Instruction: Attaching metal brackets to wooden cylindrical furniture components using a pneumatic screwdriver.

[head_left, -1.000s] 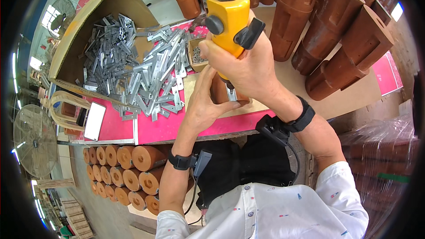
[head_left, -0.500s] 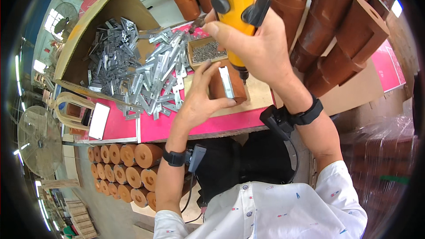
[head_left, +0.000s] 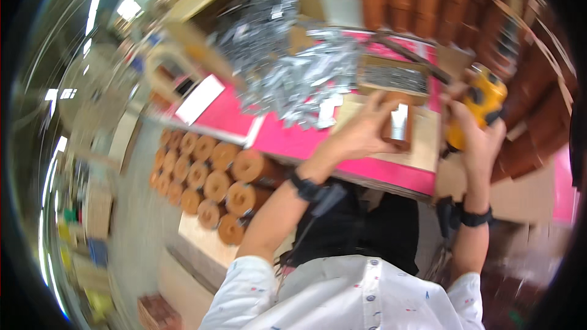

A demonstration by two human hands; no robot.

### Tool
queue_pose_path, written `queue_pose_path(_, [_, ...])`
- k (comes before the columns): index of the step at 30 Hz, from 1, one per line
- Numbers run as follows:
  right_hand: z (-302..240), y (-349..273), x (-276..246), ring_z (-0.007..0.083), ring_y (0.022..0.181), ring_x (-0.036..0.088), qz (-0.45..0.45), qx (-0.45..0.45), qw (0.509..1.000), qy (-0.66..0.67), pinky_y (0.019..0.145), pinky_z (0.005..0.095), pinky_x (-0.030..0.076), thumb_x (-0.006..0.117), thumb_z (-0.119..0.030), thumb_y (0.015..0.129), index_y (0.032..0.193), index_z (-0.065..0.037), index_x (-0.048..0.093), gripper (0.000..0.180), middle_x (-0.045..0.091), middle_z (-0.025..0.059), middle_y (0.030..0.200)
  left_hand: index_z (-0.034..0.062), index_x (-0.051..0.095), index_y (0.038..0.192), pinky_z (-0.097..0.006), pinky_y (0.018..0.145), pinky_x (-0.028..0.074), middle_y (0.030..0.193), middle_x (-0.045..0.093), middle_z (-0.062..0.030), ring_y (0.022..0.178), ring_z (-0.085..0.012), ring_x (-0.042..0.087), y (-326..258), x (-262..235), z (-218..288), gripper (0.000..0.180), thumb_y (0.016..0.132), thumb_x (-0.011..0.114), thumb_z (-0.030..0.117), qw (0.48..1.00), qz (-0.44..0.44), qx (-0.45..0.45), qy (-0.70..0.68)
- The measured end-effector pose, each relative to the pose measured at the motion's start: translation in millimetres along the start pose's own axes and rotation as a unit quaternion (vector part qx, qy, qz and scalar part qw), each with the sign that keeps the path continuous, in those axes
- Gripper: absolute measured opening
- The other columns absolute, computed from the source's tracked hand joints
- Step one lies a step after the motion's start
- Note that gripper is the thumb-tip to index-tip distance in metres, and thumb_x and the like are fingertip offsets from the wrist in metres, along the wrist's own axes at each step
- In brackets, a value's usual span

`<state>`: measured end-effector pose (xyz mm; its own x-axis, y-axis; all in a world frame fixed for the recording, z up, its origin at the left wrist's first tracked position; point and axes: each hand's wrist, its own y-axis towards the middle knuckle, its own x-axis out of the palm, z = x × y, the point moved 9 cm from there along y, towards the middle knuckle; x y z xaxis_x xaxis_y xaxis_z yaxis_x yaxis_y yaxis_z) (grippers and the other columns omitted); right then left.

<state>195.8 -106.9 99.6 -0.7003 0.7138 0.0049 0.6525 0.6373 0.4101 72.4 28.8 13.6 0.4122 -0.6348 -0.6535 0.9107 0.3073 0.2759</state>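
Observation:
My left hand (head_left: 365,123) is closed round a short reddish-brown block (head_left: 402,97), which rests on a pale wooden board (head_left: 428,123). On the block's face lies a shiny metal strip (head_left: 399,121), too blurred to show any screws. To the right of the board, my right hand (head_left: 480,139) grips a yellow and black power screwdriver (head_left: 486,93), apart from the block. Just behind the block stands a shallow box (head_left: 391,59) of small screws. Loose metal strips (head_left: 306,82) lie heaped to the left.
A tipped cardboard box (head_left: 183,11) spills metal strips onto the pink tabletop (head_left: 278,140). A white phone-like slab (head_left: 200,99) leans at the left edge. Brown cylinders (head_left: 217,183) are stacked low on the left; more brown pieces (head_left: 400,3) stand at the back and right.
The screwdriver has moved right, away from the block, still in my right hand. My left hand keeps its hold on the block. The whole view has swung and is blurred.

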Motion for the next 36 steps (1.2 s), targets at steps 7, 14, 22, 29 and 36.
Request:
queue_pose_path(7, [24.6,-1.9,-7.9,0.0167,0.093,0.061,-0.037,-0.05,0.995,0.072,0.069,0.026,0.049,0.055,-0.004,0.093,0.138,0.002,0.039,0.048,0.061,0.0106,0.107,0.0094,0.047,0.133,-0.043,0.103,0.041,0.134,0.036,-0.0269,0.123,-0.0453,0.044,-13.3,-4.1,3.9,0.091,0.056,0.087,0.033,0.993,0.118,0.03,-0.006])
queue_pose_path(14, [29.6,6.3,-6.2,0.0151,0.093,0.061,-0.049,-0.029,0.997,0.055,0.07,0.0249,0.049,0.057,-0.006,0.092,0.137,0.003,0.041,0.049,0.062,0.0109,0.108,0.007,0.045,0.136,-0.038,0.102,0.039,0.132,0.044,-0.0181,0.123,-0.0326,0.045,-131.8,-117.8,59.9,0.086,0.062,0.085,0.026,0.966,0.228,0.013,-0.125])
queue_pose_path(22, [43.9,22.2,-19.4,0.0142,0.096,0.062,-0.049,-0.037,0.998,0.025,0.073,0.0228,0.05,0.058,-0.01,0.094,0.137,0.002,0.043,0.047,0.062,0.0102,0.112,0.0054,0.038,0.14,-0.039,0.102,0.041,0.132,0.048,-0.0115,0.124,-0.0218,0.048,-477.7,-266.5,54.1,0.077,0.081,0.067,0.046,0.713,0.671,-0.195,-0.057])
queue_pose_path(29, [59.7,25.4,-27.1,0.0131,0.098,0.061,-0.022,-0.019,1.0,0.004,0.076,0.025,0.05,0.06,-0.015,0.094,0.138,-0.002,0.044,0.049,0.063,0.0088,0.113,0.0095,0.041,0.137,-0.043,0.094,0.045,0.13,0.048,-0.012,0.118,-0.0262,0.049,-717.0,-215.5,-120.8,0.075,0.084,0.063,0.058,0.469,0.765,-0.376,-0.232])
queue_pose_path(36, [40.7,15.8,-21.6,0.0117,0.097,0.059,-0.029,-0.021,0.999,-0.017,0.076,0.0254,0.049,0.058,-0.016,0.096,0.14,-0.003,0.042,0.049,0.062,0.006,0.112,0.0057,0.05,0.126,-0.041,0.087,0.05,0.112,0.058,-0.011,0.097,-0.0254,0.058,-720.2,-198.9,-219.0,0.069,0.083,0.065,0.057,0.45,0.739,-0.43,-0.258])
